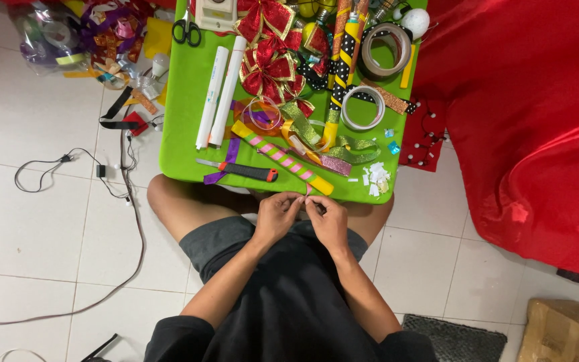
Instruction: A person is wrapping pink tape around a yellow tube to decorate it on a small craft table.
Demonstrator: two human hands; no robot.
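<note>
My left hand (276,216) and my right hand (328,220) meet just below the near edge of the green table (182,147), over my lap. Their fingertips pinch a small pink piece (307,195) between them; what it is I cannot tell. Right above the hands a yellow stick wrapped in pink and green stripes (283,158) lies slanted on the table. A utility knife with an orange and black handle (239,169) rests to its left on a purple ribbon.
Two white rolled tubes (219,90), red bows (269,64), tape rolls (363,107), scissors (186,28) and ribbon scraps crowd the table. Red cloth (524,121) covers the right. Cables (112,181) trail over the tiled floor at left; a cardboard box (564,332) sits bottom right.
</note>
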